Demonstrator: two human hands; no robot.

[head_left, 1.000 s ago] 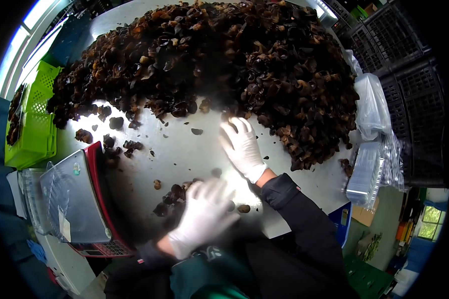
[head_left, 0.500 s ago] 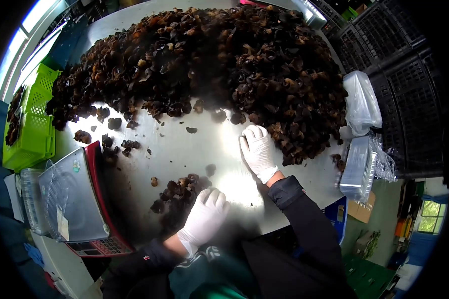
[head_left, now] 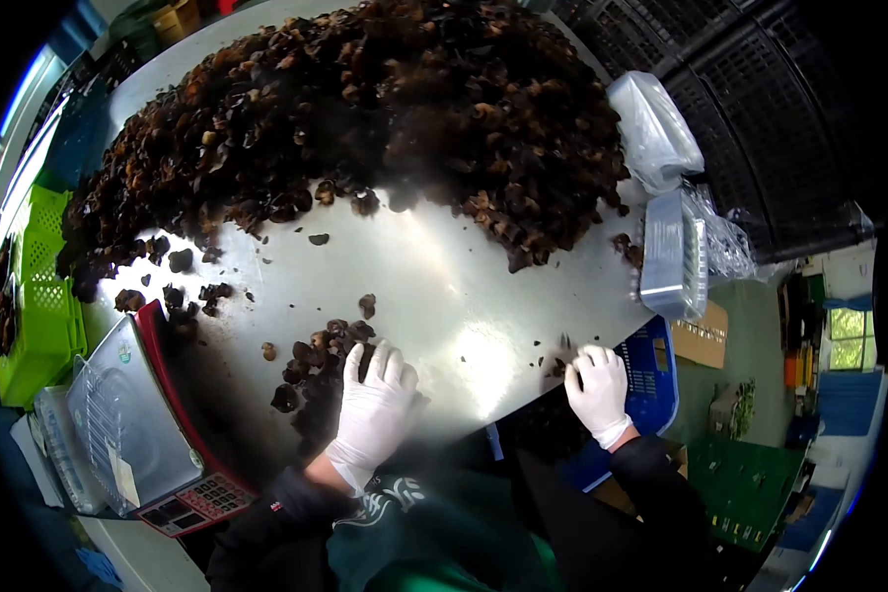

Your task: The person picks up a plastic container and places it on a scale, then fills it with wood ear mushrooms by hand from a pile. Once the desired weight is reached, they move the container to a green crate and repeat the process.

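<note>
My left hand (head_left: 375, 395), in a white glove, is at a small pile of dark wood ear mushrooms (head_left: 318, 357). Its fingers are curled around a dark wood ear piece, partly hidden by the hand. My right hand (head_left: 599, 388), also gloved in white, hangs at the table's front edge beside a blue crate (head_left: 651, 365). Its fingers are loosely bent and apart, and small blurred dark bits show just off the fingertips. Across the metal table (head_left: 414, 266) spreads a large heap of wood ear mushrooms (head_left: 365, 109).
A red-edged scale (head_left: 207, 493) with a clear tray stands at left, near green baskets (head_left: 44, 296). Clear plastic containers (head_left: 673, 252) and a bagged stack (head_left: 653, 128) line the right edge. Black crates (head_left: 750, 128) rise behind them.
My right hand has moved from the big heap's edge to the right and nearer, by the blue crate. My left hand stays at the small pile. The view has shifted.
</note>
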